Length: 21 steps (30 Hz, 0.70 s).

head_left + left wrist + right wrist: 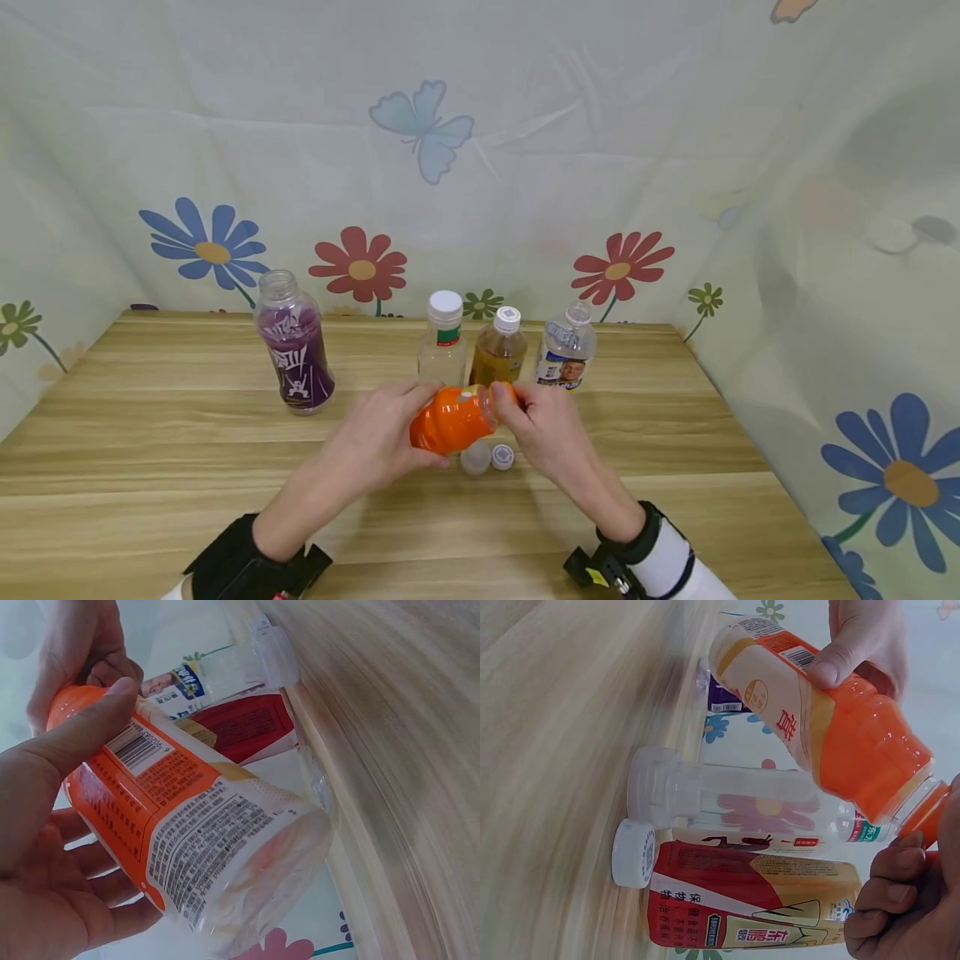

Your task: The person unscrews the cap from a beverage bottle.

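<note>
An orange-labelled bottle [453, 421] is held tilted above the table, its neck toward the right. My left hand [382, 425] grips its body, thumb on the near side in the left wrist view. At the neck, my right hand [551, 425] pinches the orange cap [928, 814] between thumb and curled fingers. The cap sits at the bottle's mouth; whether it is loose I cannot tell. On the table below lie a translucent cap [476, 458] and a smaller white cap [502, 457], side by side.
Behind the hands stand a clear bottle [442, 354] with a white cap, an amber bottle [498, 354] with a white cap, and a clear uncapped bottle [566, 354]. A purple-labelled uncapped bottle [296, 358] stands left. A flowered cloth [495, 192] hangs behind the wooden table [150, 442].
</note>
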Motion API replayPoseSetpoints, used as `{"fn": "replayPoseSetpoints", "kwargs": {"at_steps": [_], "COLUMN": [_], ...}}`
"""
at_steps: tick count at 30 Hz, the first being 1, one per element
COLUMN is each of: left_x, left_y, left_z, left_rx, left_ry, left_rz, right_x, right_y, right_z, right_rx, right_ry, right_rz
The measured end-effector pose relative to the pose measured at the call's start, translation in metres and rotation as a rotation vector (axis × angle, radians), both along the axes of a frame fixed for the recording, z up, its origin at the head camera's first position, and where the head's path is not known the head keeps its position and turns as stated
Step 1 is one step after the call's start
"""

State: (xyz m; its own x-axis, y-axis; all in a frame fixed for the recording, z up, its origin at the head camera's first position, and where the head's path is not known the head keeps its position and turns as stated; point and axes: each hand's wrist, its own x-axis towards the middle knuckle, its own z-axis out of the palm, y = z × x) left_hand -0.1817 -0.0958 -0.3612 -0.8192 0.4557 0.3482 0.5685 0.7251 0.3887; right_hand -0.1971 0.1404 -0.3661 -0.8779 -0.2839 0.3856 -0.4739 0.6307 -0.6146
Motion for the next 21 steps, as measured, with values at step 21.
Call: {"fn": "replayPoseSetpoints", "kwargs": {"at_steps": [21], "left_x": [-0.002], "left_y": [-0.012], "left_z": [0.006], "left_rx": [0.04], "left_ry": [-0.109], "left_rz": [-0.077], "right_x": [-0.008], "right_y": [0.005], "right_z": [-0.003], "right_rx": [0.057], "right_ry": [0.255], "right_rz": [0.19]}}
